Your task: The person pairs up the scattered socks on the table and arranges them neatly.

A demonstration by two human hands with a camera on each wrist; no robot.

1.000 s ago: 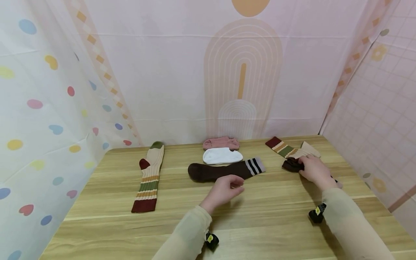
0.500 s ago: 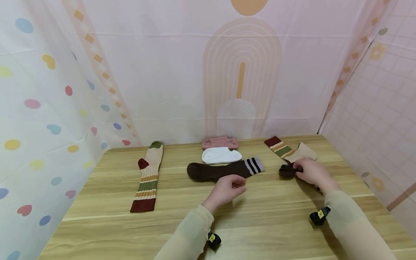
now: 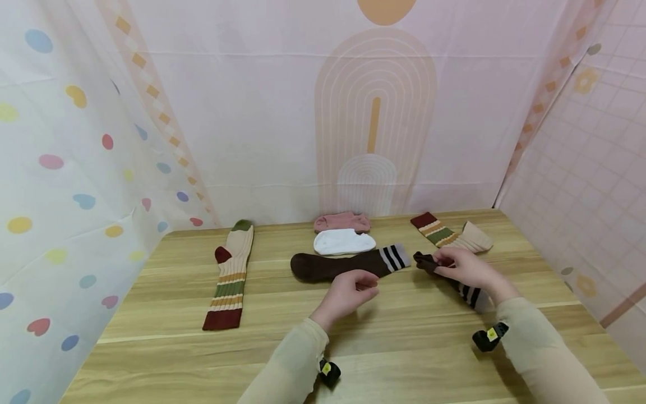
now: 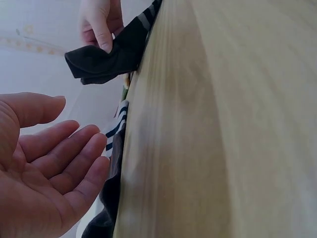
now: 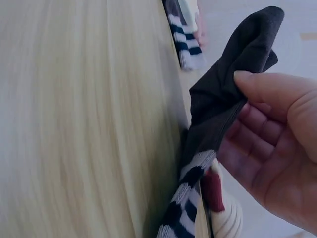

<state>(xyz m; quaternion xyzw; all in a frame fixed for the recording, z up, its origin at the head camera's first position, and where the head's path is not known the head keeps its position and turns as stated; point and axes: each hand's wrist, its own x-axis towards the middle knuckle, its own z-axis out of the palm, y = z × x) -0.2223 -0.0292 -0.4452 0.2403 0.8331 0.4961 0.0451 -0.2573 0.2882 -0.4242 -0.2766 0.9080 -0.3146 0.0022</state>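
Note:
My right hand (image 3: 466, 269) pinches a dark brown sock (image 5: 218, 109) between thumb and fingers near its foot end. The sock's grey cuff with black stripes (image 3: 471, 294) trails down toward the table below my wrist. My left hand (image 3: 348, 294) holds nothing; in the left wrist view its fingers (image 4: 74, 158) are loosely bent, palm showing. Just behind it lies a matching brown sock (image 3: 333, 267) with a grey, black-striped cuff, flat on the table. Beyond my right hand is a striped cream sock (image 3: 444, 233) with a maroon cuff, partly overlapped by the hand.
A white ankle sock (image 3: 345, 242) and a pink ankle sock (image 3: 343, 221) lie behind the flat brown one. At the left of the wooden table (image 3: 166, 348) rests another striped cream sock (image 3: 233, 275). Patterned cloth (image 3: 252, 112) hangs around the back and sides.
My right hand has lifted the brown sock off the spot by the striped sock and drawn it leftward, its striped cuff now showing. The left hand has barely moved.

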